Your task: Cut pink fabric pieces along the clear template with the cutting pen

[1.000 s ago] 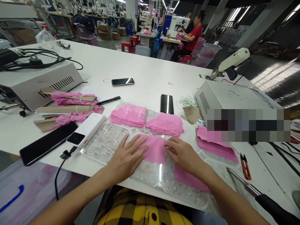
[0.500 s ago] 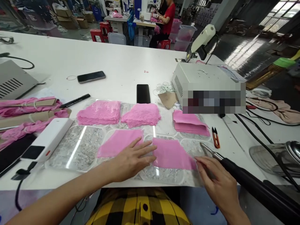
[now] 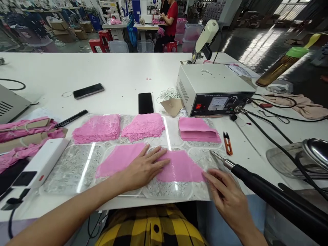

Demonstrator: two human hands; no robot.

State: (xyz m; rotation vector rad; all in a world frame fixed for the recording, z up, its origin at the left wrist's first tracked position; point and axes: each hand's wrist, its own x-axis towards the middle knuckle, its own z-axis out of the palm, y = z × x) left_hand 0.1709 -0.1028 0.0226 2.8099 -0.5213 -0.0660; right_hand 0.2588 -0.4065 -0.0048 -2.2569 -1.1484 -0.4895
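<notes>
On the near edge of the white table (image 3: 128, 75), a clear plastic mat (image 3: 77, 171) lies over a speckled sheet, and the person's left hand (image 3: 140, 167) rests flat upon it, fingers spread, palm down where two pink fabric pieces meet. One pink piece (image 3: 115, 160) lies to the left under the heel of that hand; the other pink piece (image 3: 183, 167) lies to the right under its fingertips. The right hand (image 3: 225, 196) sits open just beside the right corner of that second piece, fingers loosely extended and gripping nothing, close below the black-handled iron tool (image 3: 269, 191), whose metal tip points toward the mat.

Behind the hands, along the far side of the mat, stand two stacks of pink lace (image 3: 97, 128) and (image 3: 143, 126), and a stack of plain pink cloth (image 3: 198, 131). Orange thread snips (image 3: 227, 143) lie just right of that stack. A white control box (image 3: 217, 90) with a dial stands further back, a black phone (image 3: 145, 102) to its left. At the left edge lies a white power bank (image 3: 41, 165). Across the aisle a person in a red top (image 3: 171, 13) sits at a sewing machine.
</notes>
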